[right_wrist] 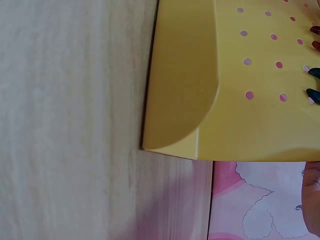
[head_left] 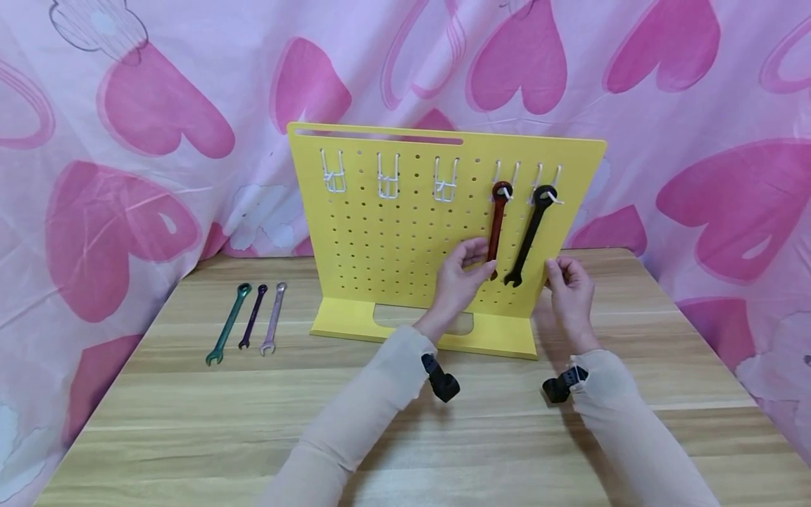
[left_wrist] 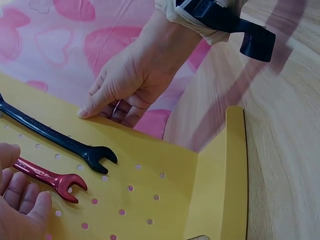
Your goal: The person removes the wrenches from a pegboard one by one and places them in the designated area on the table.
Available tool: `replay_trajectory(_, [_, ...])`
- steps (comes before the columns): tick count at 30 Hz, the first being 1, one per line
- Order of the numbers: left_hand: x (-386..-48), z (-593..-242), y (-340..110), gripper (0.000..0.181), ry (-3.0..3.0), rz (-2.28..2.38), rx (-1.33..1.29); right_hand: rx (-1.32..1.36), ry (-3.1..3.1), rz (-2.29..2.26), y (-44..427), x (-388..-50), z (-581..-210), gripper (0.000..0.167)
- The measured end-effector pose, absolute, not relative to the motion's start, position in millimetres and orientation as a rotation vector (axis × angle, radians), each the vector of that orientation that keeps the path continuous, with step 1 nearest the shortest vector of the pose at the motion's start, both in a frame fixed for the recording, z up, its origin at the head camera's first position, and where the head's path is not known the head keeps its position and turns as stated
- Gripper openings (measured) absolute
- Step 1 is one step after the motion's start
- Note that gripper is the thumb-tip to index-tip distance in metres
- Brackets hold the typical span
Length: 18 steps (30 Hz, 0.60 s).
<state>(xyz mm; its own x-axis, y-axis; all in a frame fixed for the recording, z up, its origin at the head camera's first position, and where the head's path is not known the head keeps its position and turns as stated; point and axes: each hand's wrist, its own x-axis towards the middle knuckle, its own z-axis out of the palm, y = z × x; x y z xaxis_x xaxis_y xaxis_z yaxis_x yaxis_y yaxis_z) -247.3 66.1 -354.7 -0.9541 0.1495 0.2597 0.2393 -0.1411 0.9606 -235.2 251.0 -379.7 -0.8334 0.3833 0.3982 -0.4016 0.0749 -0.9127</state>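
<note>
A yellow pegboard (head_left: 386, 243) stands upright on its bent base. From its two rightmost white hooks hang a red combination wrench (head_left: 497, 225) and a black combination wrench (head_left: 531, 229), ring ends up. My left hand (head_left: 457, 280) holds the red wrench near its lower end between thumb and fingers; part of the handle is hidden by the hand in the left wrist view. At the board's right edge, my right hand (head_left: 573, 296) pinches the panel, thumb on the front face and fingers behind. Only part of that hand (right_wrist: 311, 197) shows in the right wrist view.
Three more wrenches lie left of the board: a green wrench (head_left: 229, 322), a dark purple wrench (head_left: 253, 317) and a lilac wrench (head_left: 274, 318). Three white hooks (head_left: 388, 176) on the board's left hold nothing. Behind the wooden table (head_left: 304, 415) hangs a pink heart-patterned cloth (head_left: 253, 91).
</note>
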Motion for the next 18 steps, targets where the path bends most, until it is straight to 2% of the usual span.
replay_trajectory(18, [-245.8,-353.6,71.8,0.031,-2.028,-2.249,-0.424,0.019,-1.795,1.824,250.4,-234.6,-379.7,0.013])
